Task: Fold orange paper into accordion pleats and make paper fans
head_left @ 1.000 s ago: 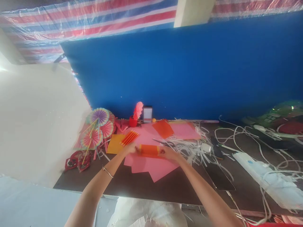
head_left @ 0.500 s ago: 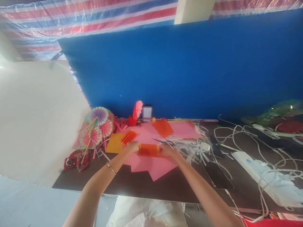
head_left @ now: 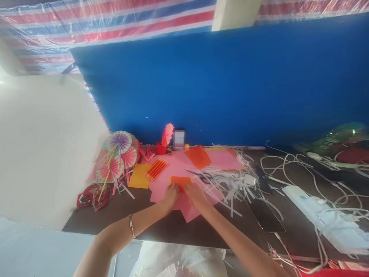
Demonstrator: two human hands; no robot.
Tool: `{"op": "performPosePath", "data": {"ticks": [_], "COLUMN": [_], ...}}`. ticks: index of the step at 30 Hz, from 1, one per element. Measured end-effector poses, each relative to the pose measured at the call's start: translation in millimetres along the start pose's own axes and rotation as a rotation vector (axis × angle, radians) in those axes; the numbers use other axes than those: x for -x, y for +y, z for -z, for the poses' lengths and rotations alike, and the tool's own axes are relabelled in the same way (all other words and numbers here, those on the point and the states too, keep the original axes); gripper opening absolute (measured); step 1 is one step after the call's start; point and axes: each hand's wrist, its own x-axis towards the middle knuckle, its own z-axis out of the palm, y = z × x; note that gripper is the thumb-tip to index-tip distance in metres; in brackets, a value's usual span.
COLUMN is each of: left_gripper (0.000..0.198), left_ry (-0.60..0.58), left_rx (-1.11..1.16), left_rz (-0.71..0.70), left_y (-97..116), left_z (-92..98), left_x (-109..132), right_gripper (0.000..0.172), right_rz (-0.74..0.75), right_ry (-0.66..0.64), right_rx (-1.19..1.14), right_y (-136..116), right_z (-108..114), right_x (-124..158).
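Left hand (head_left: 171,196) and right hand (head_left: 194,194) bear on the orange paper (head_left: 181,180) atop the pink sheets (head_left: 176,163), grip unclear to us; we judge even pressure best squares its edge.

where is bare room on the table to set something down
Between the left forearm and right forearm, in front of the pink paper, dark tabletop is bare; also between the right forearm and black phone. White paper strips crowd the space right of the scissors.

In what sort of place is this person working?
Most likely a craft corner: pleated fans, scissors and loose pink paper share one table.
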Motion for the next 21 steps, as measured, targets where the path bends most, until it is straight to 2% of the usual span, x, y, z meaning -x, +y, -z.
{"op": "performPosePath", "data": {"ticks": [4,6,8,14,18,21], "left_gripper": [0.048,0.051,0.053,0.059,0.060,0.059], "left_ry": [-0.132,-0.201,-0.211,-0.188,-0.222,-0.210], "left_rx": [-0.014,0.003,0.028,0.037,-0.013,-0.014], "left_rz": [0.066,0.047,0.003,-0.050,-0.036,-0.017], "left_y": [2,0,-3,-10,-14,-19], "left_z": [-15.5,-18.2,-18.3,-17.6,-21.8,-18.2], "left_x": [5,9,12,22,25,24], "right_gripper": [0.041,0.044,0.048,0.045,0.046,0.044], "right_rz": [-0.004,-0.007,0.000,-0.022,-0.074,-0.096], "right_ry": [0.038,0.062,0.056,-0.090,-0.108,-0.104], "right_rx": [0.054,0.061,0.045,-0.121,-0.182,-0.185], "right_y": [-22,-24,-19,-1,7,12], "right_z": [-26,-32,-32,-8,8,9], "right_x": [11,17,22,36,46,49]}}
